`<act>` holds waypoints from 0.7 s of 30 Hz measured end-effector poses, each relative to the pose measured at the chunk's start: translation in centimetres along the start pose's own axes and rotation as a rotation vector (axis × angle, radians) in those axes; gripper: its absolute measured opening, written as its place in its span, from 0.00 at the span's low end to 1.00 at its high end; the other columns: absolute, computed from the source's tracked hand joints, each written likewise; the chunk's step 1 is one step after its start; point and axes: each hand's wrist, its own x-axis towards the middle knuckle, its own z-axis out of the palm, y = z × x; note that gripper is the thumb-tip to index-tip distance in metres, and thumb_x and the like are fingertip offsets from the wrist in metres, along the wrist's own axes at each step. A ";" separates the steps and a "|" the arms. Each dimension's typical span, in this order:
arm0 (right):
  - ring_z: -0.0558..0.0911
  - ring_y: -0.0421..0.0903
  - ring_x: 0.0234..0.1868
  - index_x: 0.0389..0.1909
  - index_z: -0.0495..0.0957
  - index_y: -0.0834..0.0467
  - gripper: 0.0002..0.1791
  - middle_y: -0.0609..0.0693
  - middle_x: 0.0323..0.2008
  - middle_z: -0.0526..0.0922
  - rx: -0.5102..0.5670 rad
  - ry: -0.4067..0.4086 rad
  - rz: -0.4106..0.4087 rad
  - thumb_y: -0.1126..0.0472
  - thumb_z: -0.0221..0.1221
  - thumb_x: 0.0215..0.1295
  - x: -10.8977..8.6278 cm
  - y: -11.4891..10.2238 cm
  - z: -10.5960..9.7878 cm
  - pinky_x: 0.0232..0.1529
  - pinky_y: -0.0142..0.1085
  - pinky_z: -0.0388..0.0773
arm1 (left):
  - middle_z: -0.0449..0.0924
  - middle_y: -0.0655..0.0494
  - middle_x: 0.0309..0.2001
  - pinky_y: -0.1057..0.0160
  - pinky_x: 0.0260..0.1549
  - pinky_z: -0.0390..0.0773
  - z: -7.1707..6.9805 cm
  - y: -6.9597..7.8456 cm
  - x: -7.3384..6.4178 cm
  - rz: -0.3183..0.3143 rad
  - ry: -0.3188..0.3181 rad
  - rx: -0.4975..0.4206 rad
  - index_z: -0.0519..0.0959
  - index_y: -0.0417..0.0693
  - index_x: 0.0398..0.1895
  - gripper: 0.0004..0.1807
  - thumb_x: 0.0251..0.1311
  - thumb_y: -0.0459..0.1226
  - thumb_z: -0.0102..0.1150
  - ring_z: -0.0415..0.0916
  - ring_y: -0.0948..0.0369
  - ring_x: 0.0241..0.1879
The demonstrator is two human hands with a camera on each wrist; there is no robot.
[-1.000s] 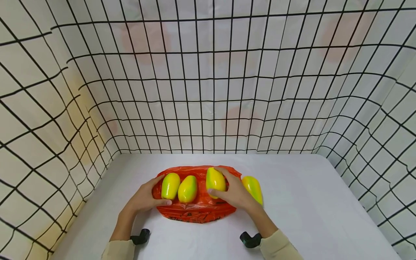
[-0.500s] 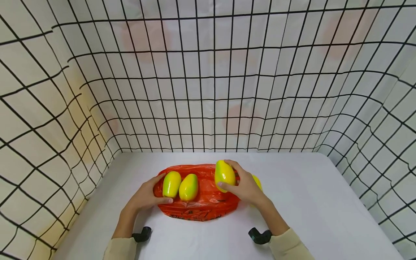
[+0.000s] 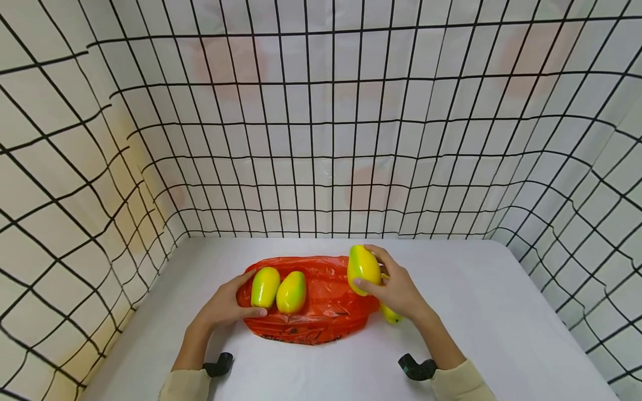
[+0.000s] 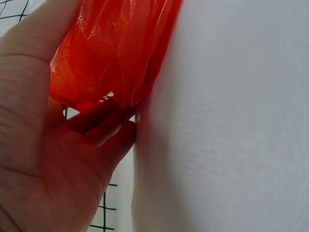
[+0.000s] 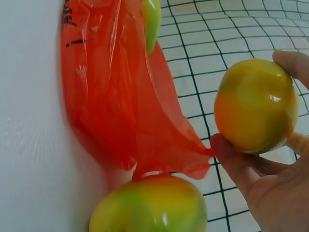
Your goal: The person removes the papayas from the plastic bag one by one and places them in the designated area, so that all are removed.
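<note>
A red plastic bag (image 3: 326, 301) lies flat across the table, with two yellow-green mangoes (image 3: 291, 292) side by side on its left part. My left hand (image 3: 223, 303) holds the bag's left end, thumb in front and fingers behind; in the left wrist view the fingers (image 4: 118, 140) curl loosely behind the red plastic (image 4: 116, 48). Over the bag's right end, my right hand (image 3: 396, 284) grips another mango (image 3: 363, 270) between thumb and fingers, raised off the table. One more mango (image 5: 149, 208) rests at the bag's right edge, mostly behind my right hand in the head view.
A white-covered table (image 3: 501, 334) carries everything. White walls with a black grid net (image 3: 331, 139) stand at the back and both sides. Black wrist mounts (image 3: 418, 367) sit under both forearms.
My right hand has carried its mango to the right, from above the bag's middle toward its right end, now covering much of the mango there. My left hand has stayed at the bag's left end.
</note>
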 end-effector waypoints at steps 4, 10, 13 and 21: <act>0.74 0.60 0.62 0.67 0.57 0.28 0.40 0.49 0.63 0.70 0.008 0.004 0.007 0.39 0.66 0.56 -0.4 0.4 -0.8 0.49 0.51 0.82 | 0.68 0.57 0.68 0.45 0.54 0.79 0.0 0.0 0.0 -0.009 -0.005 0.001 0.59 0.62 0.73 0.59 0.33 0.64 0.74 0.66 0.52 0.65; 0.74 0.59 0.61 0.68 0.56 0.29 0.40 0.50 0.64 0.69 0.027 0.004 0.019 0.38 0.65 0.56 -1.0 1.0 -1.8 0.46 0.49 0.84 | 0.69 0.57 0.67 0.45 0.54 0.78 0.1 0.0 0.0 -0.009 -0.003 0.009 0.60 0.61 0.73 0.60 0.32 0.65 0.74 0.66 0.52 0.64; 0.74 0.58 0.61 0.69 0.56 0.30 0.41 0.49 0.64 0.69 0.019 0.012 0.015 0.38 0.65 0.56 -1.2 1.2 -2.3 0.47 0.48 0.84 | 0.68 0.57 0.68 0.44 0.56 0.77 0.1 0.0 0.0 -0.003 -0.004 0.012 0.59 0.60 0.74 0.60 0.32 0.66 0.73 0.66 0.52 0.65; 0.74 0.59 0.61 0.70 0.56 0.32 0.41 0.53 0.64 0.69 0.026 0.020 0.008 0.39 0.65 0.58 -1.6 2.1 -3.6 0.48 0.48 0.83 | 0.69 0.58 0.67 0.44 0.55 0.78 0.0 -0.2 0.1 0.015 -0.006 0.020 0.60 0.62 0.73 0.59 0.33 0.65 0.74 0.66 0.53 0.64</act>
